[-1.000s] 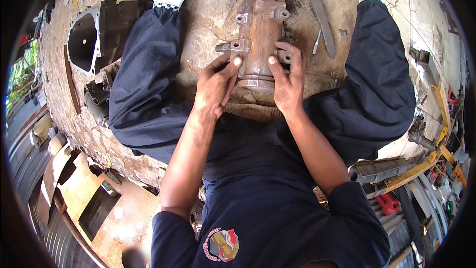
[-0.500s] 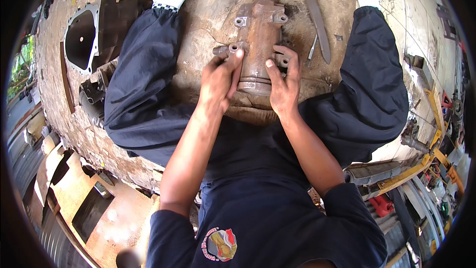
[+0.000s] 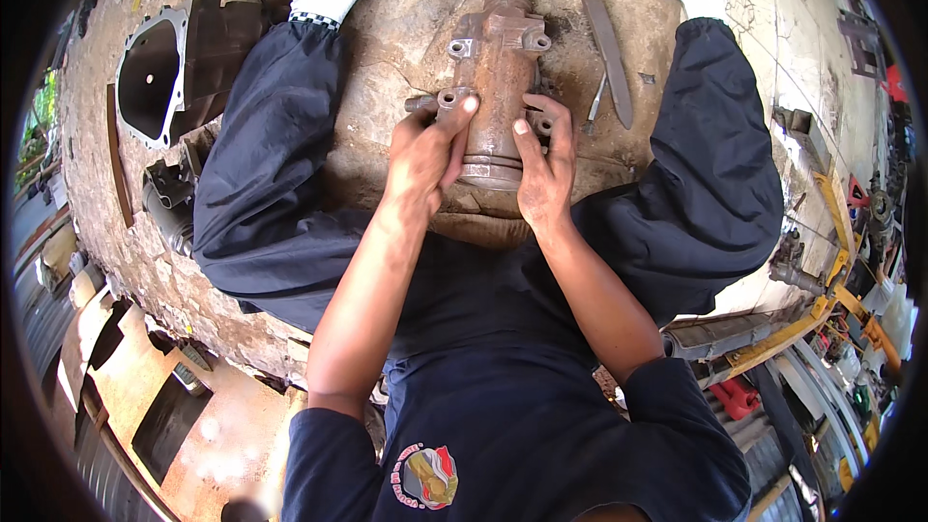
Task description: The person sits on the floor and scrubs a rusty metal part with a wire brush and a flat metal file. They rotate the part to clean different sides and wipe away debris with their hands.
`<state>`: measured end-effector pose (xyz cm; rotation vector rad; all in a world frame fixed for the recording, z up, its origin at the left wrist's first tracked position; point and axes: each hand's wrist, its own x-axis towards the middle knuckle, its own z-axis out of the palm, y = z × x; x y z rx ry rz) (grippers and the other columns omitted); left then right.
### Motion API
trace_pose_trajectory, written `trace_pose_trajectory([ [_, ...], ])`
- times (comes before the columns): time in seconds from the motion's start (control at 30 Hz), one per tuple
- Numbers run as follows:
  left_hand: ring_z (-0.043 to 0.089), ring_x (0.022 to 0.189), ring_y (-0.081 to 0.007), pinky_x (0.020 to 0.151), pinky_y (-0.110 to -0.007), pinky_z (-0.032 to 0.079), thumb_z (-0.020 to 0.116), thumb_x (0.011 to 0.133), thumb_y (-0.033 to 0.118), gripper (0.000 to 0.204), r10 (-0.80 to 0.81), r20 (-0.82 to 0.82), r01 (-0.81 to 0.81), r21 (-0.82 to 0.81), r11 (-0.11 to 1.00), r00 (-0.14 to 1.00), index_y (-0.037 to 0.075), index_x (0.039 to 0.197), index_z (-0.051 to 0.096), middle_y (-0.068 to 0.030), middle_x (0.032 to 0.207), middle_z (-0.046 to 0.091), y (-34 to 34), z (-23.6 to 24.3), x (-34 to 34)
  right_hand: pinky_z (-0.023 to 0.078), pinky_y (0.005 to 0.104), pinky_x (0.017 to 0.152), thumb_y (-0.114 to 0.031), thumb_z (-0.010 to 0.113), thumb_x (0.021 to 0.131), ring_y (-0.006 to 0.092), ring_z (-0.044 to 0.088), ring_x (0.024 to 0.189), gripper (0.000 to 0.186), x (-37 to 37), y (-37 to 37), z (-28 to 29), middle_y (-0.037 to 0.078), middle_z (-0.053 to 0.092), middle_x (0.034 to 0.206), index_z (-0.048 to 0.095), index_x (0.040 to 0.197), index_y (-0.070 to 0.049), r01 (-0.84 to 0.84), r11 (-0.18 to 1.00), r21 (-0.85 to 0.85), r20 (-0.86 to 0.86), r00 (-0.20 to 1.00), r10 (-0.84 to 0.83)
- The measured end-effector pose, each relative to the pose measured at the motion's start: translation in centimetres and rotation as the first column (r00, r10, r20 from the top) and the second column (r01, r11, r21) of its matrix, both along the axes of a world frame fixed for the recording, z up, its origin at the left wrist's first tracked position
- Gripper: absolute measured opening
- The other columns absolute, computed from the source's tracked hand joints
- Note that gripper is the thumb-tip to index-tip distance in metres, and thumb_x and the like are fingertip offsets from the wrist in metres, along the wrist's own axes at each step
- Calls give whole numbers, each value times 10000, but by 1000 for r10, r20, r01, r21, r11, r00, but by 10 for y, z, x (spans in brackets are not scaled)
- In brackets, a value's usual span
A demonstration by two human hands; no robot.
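A rusty metal cylinder housing (image 3: 498, 72) with bolt bosses lies upright in the picture on the ground between my legs. My left hand (image 3: 425, 155) grips its lower left side, thumb on the boss there and fingers curled underneath. On the opposite side, my right hand (image 3: 544, 164) holds it with the thumb on the body and fingers around the right-hand lugs. Right of the housing lie a long flat dark metal bar (image 3: 607, 58) and a thin metal tool (image 3: 596, 100).
A dark casing with a pale flange (image 3: 179, 68) and another metal part (image 3: 169, 203) sit beside my left leg. At the right are yellow metal framing (image 3: 831, 213), assorted parts (image 3: 793, 266) and a red plastic object (image 3: 735, 396). Pale boards (image 3: 222, 435) lie at lower left.
My left thumb has moved up the housing onto the left boss. Both hands keep their hold. The whole view has shifted slightly, with the housing now lower in the picture.
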<state>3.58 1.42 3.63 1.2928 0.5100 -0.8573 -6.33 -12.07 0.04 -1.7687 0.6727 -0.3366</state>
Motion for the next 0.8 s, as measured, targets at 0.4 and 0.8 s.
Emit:
trace_pose_trajectory([
  [0.4, 565, 600, -63, 607, -205, 502, 811, 963, 206, 474, -46, -8, 46, 0, 999, 999, -71, 1290, 608, -92, 908, 710, 3, -5, 2, 385, 475, 1121, -320, 690, 1014, 358, 514, 1248, 398, -2, -1, 0, 185, 556, 1300, 614, 1327, -87, -10, 1000, 3, 1, 1000, 10],
  [0.8, 534, 561, -84, 580, -213, 474, 813, 970, 260, 508, -33, 25, 29, 139, 990, 999, -71, 1292, 602, -19, 807, 670, -9, 8, -1, 388, 479, 1116, -312, 684, 1014, 358, 518, 1237, 390, -2, -1, -1, 185, 544, 1292, 614, 1324, -86, -4, 999, -34, 0, 1000, 4],
])
